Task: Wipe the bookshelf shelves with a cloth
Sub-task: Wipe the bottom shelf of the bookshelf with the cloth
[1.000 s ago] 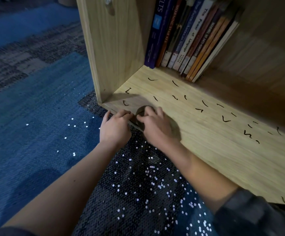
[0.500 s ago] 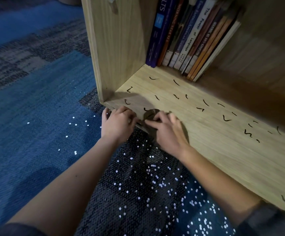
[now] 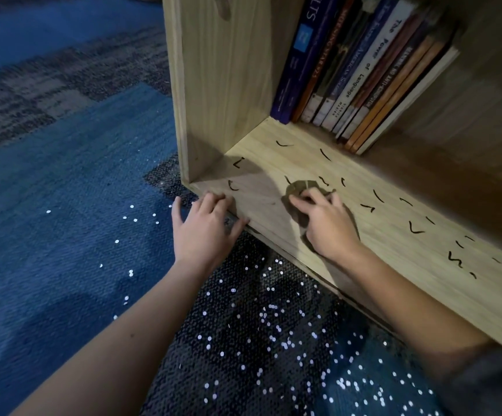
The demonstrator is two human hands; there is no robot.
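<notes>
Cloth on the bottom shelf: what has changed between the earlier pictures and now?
The right hand, pressing the cloth, slid to the right along the shelf, away from the left hand, which it was close beside before. The left hand stayed at the shelf's front corner. The books and the black marks look unchanged.

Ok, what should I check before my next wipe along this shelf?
1. cloth held under right hand: ok.
2. left hand resting on shelf edge: ok.
3. books at the back, out of the cloth's path: ok.
4. marks right of the cloth wiped off: not ok, many there.
5. cloth damp enough: cannot tell.
</notes>
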